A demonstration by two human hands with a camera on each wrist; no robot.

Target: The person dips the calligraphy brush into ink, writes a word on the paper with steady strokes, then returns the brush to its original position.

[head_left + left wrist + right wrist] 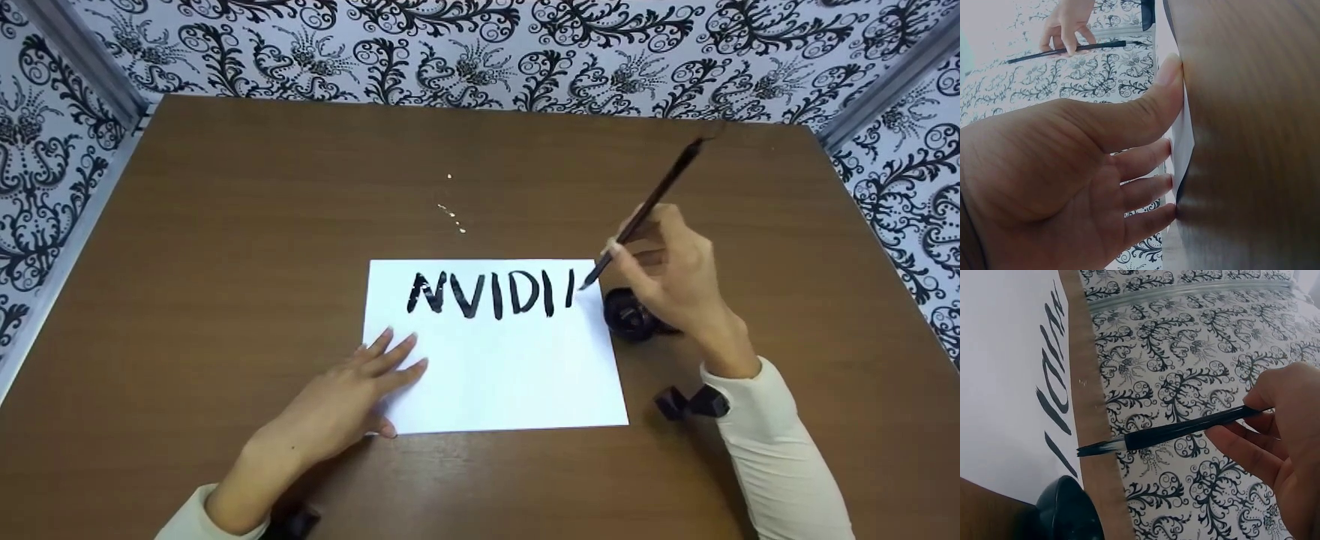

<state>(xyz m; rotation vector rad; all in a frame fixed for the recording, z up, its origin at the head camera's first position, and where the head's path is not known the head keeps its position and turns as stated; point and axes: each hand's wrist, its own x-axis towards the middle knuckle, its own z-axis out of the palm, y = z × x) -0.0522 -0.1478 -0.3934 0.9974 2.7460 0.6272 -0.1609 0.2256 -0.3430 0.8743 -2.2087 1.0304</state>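
Note:
A white sheet of paper (495,382) lies on the table, with black painted letters (480,294) reading NVIDI and one more slanted stroke (570,288). My right hand (667,262) pinches a dark paintbrush (1185,429) between thumb and fingers. Its black-wetted bristles are just right of the last stroke; whether they touch the paper I cannot tell. Under that hand, beside the sheet's right edge, stands a small dark bowl (1069,512). With fingers spread, my left hand (352,397) rests on the sheet's lower left corner; its thumb (1157,107) lies at the near edge.
The brown wooden table (225,262) extends around the paper. Several small pale specks (451,215) lie beyond the sheet. Black-and-white patterned covering (465,52) surrounds the table's far side. A dark wrist-worn device (690,403) hangs at the right cuff.

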